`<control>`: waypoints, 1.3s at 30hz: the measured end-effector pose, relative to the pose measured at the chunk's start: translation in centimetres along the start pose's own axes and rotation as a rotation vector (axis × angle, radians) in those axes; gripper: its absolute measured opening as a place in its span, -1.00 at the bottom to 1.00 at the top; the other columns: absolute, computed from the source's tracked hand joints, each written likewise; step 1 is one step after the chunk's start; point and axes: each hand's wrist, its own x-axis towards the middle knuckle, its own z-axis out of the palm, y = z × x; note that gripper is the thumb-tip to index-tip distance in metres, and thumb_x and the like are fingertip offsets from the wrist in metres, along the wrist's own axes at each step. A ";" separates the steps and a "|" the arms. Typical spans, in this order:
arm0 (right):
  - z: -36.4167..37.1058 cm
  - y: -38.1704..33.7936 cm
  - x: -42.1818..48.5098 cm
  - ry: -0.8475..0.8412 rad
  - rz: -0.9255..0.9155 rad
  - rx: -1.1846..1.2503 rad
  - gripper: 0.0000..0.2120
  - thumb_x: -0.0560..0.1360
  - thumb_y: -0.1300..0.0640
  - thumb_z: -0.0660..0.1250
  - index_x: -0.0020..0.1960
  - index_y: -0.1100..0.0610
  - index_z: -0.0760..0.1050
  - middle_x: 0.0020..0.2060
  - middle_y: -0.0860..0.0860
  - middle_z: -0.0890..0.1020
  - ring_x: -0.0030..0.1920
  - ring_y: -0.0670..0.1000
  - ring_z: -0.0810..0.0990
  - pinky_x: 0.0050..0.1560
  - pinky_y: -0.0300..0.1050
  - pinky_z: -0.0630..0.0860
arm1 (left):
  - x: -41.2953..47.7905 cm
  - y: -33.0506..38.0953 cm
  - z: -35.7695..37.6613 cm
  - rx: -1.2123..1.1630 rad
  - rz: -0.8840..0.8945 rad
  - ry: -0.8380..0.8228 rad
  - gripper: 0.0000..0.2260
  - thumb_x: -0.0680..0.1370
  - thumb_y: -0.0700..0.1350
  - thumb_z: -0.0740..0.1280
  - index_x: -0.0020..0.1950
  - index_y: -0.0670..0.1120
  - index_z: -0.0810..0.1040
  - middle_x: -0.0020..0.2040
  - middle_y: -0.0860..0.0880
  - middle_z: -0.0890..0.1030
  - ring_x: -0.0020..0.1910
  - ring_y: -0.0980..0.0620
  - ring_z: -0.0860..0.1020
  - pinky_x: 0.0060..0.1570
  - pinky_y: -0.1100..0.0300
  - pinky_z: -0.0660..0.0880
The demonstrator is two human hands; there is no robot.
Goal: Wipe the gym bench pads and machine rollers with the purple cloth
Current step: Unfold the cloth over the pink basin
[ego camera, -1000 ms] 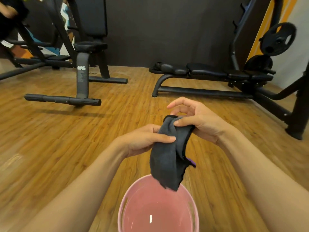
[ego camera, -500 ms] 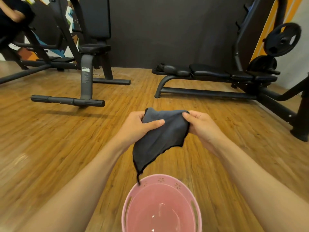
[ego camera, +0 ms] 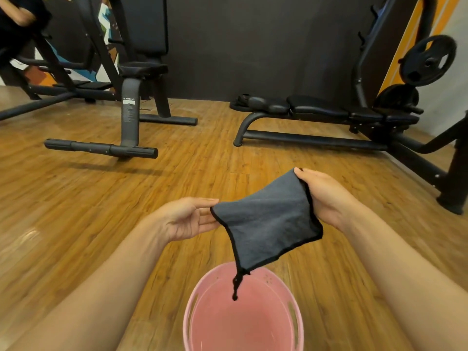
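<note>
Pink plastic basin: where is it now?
Head view, bottom centre: pink plastic basin on the wooden floor, under the grey black-edged cloth held by left hand and right hand.

We see a room lit evenly from above, bright enough to read the grain of the floor (ego camera: 106,203). A pale sheen of glare lies on the boards at the left edge. The seat foot (ego camera: 101,148) throws a soft-edged shadow toward us, so the light falls from overhead and a little beyond it. The back wall (ego camera: 253,46) is dark and flat, and the black bench (ego camera: 316,107) loses detail against it. The cloth (ego camera: 268,221) and both hands are sharp, and the floor at the far right is smeared. The wide lens bows the machine upright (ego camera: 364,59) inward and swells our forearms toward the bottom corners.
</note>
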 end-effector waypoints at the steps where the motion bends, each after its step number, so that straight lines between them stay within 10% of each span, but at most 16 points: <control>1: -0.2 0.4 0.3 -0.015 0.052 0.016 -0.83 0.68 0.08 0.28 0.07 0.16 0.59 0.01 0.13 0.69 -0.05 0.08 0.66 -0.09 -0.04 0.55 | 0.0 -0.2 0.1 -0.048 0.017 0.012 -0.74 0.57 -0.28 0.37 0.25 -0.14 0.49 -0.04 -0.18 0.72 -0.17 -0.10 0.74 -0.13 -0.08 0.71; 7: -0.2 1.8 0.6 -0.124 0.155 0.022 -0.81 0.61 0.40 0.22 0.06 0.22 0.57 -0.12 0.13 0.70 -0.15 0.06 0.67 -0.30 -0.19 0.63 | -0.6 -0.4 1.5 0.079 0.146 0.045 -0.40 0.54 -0.51 0.32 0.49 -0.03 0.44 0.20 -0.29 0.64 -0.04 -0.20 0.73 -0.16 -0.05 0.69; 13: -1.5 -3.7 -1.5 -0.237 -0.506 0.152 -0.81 0.49 0.31 0.37 0.02 0.13 0.71 -0.04 0.08 0.74 0.00 0.08 0.70 -0.06 -0.05 0.63 | -5.4 7.8 4.3 0.112 0.916 -0.085 -0.31 0.45 -0.50 0.35 0.51 -0.02 0.40 0.13 -0.08 0.73 0.18 -0.03 0.68 0.11 0.11 0.64; 18: -1.5 -3.1 -1.5 0.017 -0.595 -0.293 -0.84 0.67 0.17 0.29 0.20 -0.02 0.56 0.02 -0.03 0.71 0.01 -0.01 0.71 -0.11 0.00 0.67 | -4.3 7.1 3.7 0.748 0.891 0.317 -0.89 0.60 -0.20 0.44 0.11 -0.08 0.68 0.01 0.00 0.73 0.03 -0.01 0.68 0.08 -0.10 0.66; 25: -1.3 -2.6 -1.4 -0.056 -0.479 -0.486 -0.87 0.68 0.12 0.27 0.16 0.01 0.58 -0.05 -0.05 0.73 -0.05 -0.03 0.72 -0.21 -0.16 0.61 | -3.9 5.4 2.7 0.749 0.757 0.114 -0.87 0.62 -0.34 0.38 -0.07 -0.17 0.49 -0.36 -0.05 0.56 -0.42 0.12 0.47 -0.42 0.27 0.36; 33: -3.3 -1.9 -1.7 -0.258 -0.369 0.002 -0.71 0.54 0.46 0.13 -0.05 0.24 0.60 -0.12 0.12 0.68 -0.07 0.00 0.67 -0.12 -0.14 0.59 | -5.2 6.5 1.5 0.503 0.694 -0.127 -0.78 0.55 -0.44 0.30 -0.04 -0.16 0.64 -0.09 -0.14 0.70 -0.08 0.00 0.66 -0.07 0.17 0.57; 39: -3.0 -1.7 -0.9 -0.203 -0.466 -0.180 -0.88 0.44 0.09 0.50 -0.06 0.07 0.62 -0.07 0.04 0.66 -0.01 0.02 0.63 -0.01 -0.06 0.58 | -4.8 6.1 1.7 0.672 0.831 0.086 -0.93 0.53 -0.28 0.49 -0.05 -0.12 0.68 -0.09 0.00 0.68 -0.03 0.10 0.65 -0.07 0.27 0.55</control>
